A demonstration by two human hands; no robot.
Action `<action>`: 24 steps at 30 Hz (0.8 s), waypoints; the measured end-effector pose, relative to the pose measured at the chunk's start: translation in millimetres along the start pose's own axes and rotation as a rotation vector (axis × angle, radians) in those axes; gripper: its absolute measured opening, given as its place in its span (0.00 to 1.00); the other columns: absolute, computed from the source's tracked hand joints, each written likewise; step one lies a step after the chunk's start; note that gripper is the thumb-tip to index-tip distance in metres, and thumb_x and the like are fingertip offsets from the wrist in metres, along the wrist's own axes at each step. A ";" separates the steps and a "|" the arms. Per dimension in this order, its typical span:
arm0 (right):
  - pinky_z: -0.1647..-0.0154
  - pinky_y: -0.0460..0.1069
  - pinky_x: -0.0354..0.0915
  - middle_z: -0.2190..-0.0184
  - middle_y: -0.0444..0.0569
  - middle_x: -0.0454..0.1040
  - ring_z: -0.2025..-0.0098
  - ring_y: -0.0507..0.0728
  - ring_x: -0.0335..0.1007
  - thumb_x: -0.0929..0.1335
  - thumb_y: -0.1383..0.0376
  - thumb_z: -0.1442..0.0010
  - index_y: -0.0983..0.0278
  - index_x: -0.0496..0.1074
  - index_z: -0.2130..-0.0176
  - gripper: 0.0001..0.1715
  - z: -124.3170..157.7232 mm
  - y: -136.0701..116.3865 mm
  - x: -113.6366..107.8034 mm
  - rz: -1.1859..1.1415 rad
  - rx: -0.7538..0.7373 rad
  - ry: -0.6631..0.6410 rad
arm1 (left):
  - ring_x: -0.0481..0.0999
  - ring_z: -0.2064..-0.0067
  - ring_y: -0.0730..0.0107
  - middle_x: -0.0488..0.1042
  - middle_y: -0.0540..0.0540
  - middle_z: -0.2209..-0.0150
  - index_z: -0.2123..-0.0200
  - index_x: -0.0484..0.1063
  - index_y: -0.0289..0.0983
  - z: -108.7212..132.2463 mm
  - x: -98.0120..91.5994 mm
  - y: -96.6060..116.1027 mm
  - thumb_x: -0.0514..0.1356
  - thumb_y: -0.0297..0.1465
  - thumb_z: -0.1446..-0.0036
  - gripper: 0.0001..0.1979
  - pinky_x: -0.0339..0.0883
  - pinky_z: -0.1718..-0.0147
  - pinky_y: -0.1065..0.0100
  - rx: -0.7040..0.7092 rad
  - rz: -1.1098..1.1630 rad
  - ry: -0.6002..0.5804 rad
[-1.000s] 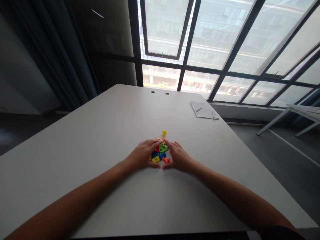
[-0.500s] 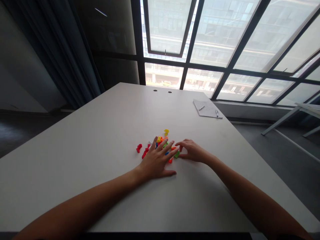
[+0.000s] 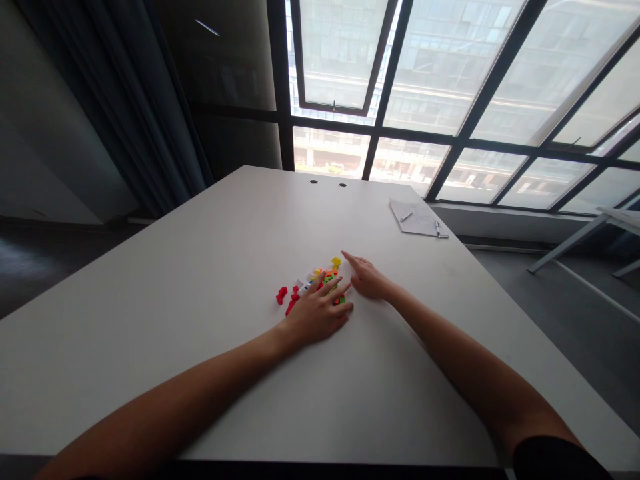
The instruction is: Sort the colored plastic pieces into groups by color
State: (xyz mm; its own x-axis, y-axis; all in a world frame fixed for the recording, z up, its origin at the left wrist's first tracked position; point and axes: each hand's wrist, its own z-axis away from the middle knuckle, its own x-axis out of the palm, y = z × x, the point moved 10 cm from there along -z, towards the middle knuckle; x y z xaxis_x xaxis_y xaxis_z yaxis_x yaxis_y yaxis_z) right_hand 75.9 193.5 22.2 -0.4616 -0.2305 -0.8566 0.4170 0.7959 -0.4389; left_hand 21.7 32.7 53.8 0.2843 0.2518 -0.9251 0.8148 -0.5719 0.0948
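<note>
A small heap of colourful pieces [image 3: 303,287], in red, white, yellow, orange, green and blue, lies on the white table [image 3: 240,253]. My left hand [image 3: 317,315] rests over the near side of the heap with its fingers apart, hiding several pieces. At the heap's right edge is my right hand [image 3: 367,277], its index finger stretched toward a yellow piece [image 3: 336,263] at the far side. It appears to hold nothing. One red piece [image 3: 281,295] sits apart at the left.
Paper [image 3: 419,219] with two pens lies at the table's far right. Two round dark holes are near the far edge. Windows stand behind the table, a dark blue curtain [image 3: 165,133] at the left, and another table [image 3: 620,219] at the right.
My right hand has moved away from me to the heap's far right side, its fingers straighter. My left hand has shifted a little over the heap, its thumb drawn in.
</note>
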 end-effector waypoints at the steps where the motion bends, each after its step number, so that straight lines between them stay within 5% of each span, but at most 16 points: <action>1: 0.26 0.69 0.54 0.30 0.62 0.67 0.27 0.65 0.60 0.63 0.75 0.43 0.66 0.55 0.25 0.49 -4.9 -2.5 8.3 0.013 -0.009 -0.027 | 0.61 0.26 0.42 0.66 0.42 0.29 0.44 0.80 0.46 0.1 -0.7 -3.0 0.59 0.37 0.28 0.14 0.42 0.26 0.30 -0.002 -0.012 0.002; 7: 0.27 0.67 0.57 0.35 0.60 0.74 0.29 0.62 0.63 0.60 0.75 0.39 0.68 0.46 0.22 0.49 -0.3 -34.5 24.8 -0.044 -0.161 -0.063 | 0.58 0.25 0.43 0.66 0.42 0.29 0.52 0.81 0.43 3.9 -8.2 -31.0 0.61 0.36 0.29 0.10 0.43 0.25 0.34 -0.042 -0.027 0.036; 16: 0.29 0.69 0.60 0.34 0.66 0.71 0.28 0.67 0.62 0.65 0.69 0.36 0.68 0.46 0.23 0.48 11.2 -5.3 12.6 -0.005 -0.013 0.065 | 0.53 0.25 0.26 0.56 0.42 0.24 0.39 0.76 0.48 -15.2 1.1 -55.2 0.65 0.43 0.36 0.23 0.39 0.31 0.22 -0.097 -0.020 -0.061; 19: 0.29 0.68 0.61 0.35 0.67 0.72 0.29 0.67 0.63 0.64 0.68 0.34 0.69 0.48 0.24 0.44 12.5 -3.7 14.4 0.014 -0.013 0.090 | 0.56 0.27 0.24 0.63 0.38 0.28 0.34 0.72 0.49 -27.0 12.4 -62.0 0.64 0.49 0.36 0.30 0.41 0.33 0.20 -0.145 -0.031 -0.126; 24: 0.29 0.67 0.61 0.36 0.65 0.73 0.30 0.67 0.64 0.66 0.66 0.34 0.69 0.49 0.24 0.45 15.2 -2.5 13.4 0.013 0.015 0.087 | 0.66 0.33 0.34 0.76 0.37 0.42 0.40 0.76 0.44 -26.2 13.1 -68.6 0.59 0.46 0.31 0.22 0.50 0.33 0.30 -0.206 -0.079 -0.096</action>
State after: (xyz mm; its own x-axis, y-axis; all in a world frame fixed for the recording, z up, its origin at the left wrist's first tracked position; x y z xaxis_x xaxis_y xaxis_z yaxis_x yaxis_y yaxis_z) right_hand 80.5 179.9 7.6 -0.5223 -0.1705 -0.8355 0.4343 0.7901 -0.4327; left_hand -17.3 95.7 44.8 0.1743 0.2089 -0.9623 0.9213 -0.3796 0.0845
